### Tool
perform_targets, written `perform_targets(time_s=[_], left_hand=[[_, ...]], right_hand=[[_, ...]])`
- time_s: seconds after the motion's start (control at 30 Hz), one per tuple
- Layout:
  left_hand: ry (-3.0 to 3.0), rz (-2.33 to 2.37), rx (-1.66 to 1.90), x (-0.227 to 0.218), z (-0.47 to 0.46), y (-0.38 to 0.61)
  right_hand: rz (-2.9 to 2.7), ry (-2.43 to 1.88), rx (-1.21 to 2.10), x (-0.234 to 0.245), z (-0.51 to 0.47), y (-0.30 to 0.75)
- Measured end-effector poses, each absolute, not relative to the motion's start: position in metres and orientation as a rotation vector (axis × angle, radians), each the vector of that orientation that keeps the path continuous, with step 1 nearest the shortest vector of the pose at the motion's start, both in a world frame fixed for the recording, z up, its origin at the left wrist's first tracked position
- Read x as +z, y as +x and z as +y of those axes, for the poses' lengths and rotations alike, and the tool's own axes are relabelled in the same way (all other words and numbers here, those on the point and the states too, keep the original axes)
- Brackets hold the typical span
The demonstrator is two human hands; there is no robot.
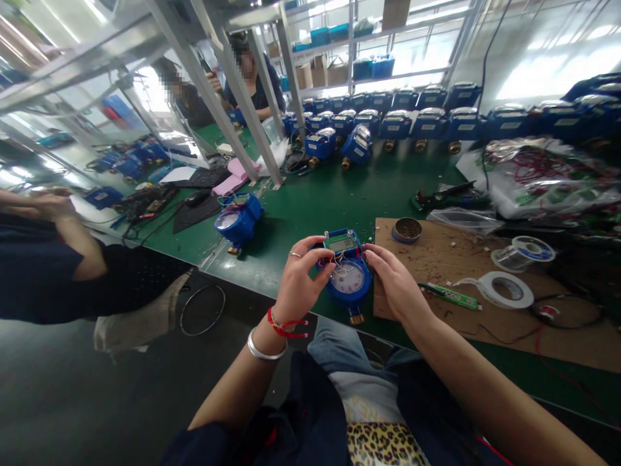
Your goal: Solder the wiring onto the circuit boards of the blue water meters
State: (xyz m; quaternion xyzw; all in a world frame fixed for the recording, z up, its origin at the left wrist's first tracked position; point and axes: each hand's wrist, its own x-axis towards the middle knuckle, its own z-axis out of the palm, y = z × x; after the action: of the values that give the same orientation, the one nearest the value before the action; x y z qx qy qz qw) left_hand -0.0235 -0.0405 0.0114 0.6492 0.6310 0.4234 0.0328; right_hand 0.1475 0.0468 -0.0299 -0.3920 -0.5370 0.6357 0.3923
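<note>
A blue water meter (350,281) with a round dial and a brass fitting stands on the green bench in front of me. At its upper end is a small circuit board with a display (341,242), and thin coloured wires (342,259) run between board and dial. My left hand (303,275) is closed at the left side, thumb and forefinger pinching the wires. My right hand (392,278) has its fingers together, tips on the right edge of the meter beside the display; its thumb is mostly hidden.
Another water meter (237,219) sits to the left, and rows of meters (395,126) line the back. On the right, a cardboard sheet (436,259) bears a round tin (406,230), a white tape roll (505,289), a solder spool (522,253) and a green knife (451,296). Co-workers sit left and beyond.
</note>
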Motion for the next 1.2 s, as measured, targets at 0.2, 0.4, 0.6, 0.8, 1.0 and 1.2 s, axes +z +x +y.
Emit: perform_targets(time_s=[0.2,0.4,0.6,0.8,1.0,1.2], left_hand=[[2.252,2.064,1.007,0.02,-0.044,-0.005],[2.401,2.102,0.773,0.02,-0.045,0.002],[2.417,2.09,0.73,0.025,-0.048,-0.002],[2.126,2.0,1.196,0.015,-0.049,-0.008],[1.438,1.757,1.534,0.007,-0.042,-0.006],[1.178,1.584,1.632,0.007,-0.039,-0.007]], right_hand=[[-1.383,-0.927,1.491,-0.037,0.042,0.151],[-1.538,-0.934,1.229,-0.041,0.036,0.164],[-1.848,-1.111,0.812,-0.038,0.05,0.203],[-2.467,-1.194,0.287,-0.064,0.056,0.242],[-2.758,-1.136,0.09,-0.073,0.046,0.244],[-2.723,-1.115,0.124,-0.055,0.067,0.238]])
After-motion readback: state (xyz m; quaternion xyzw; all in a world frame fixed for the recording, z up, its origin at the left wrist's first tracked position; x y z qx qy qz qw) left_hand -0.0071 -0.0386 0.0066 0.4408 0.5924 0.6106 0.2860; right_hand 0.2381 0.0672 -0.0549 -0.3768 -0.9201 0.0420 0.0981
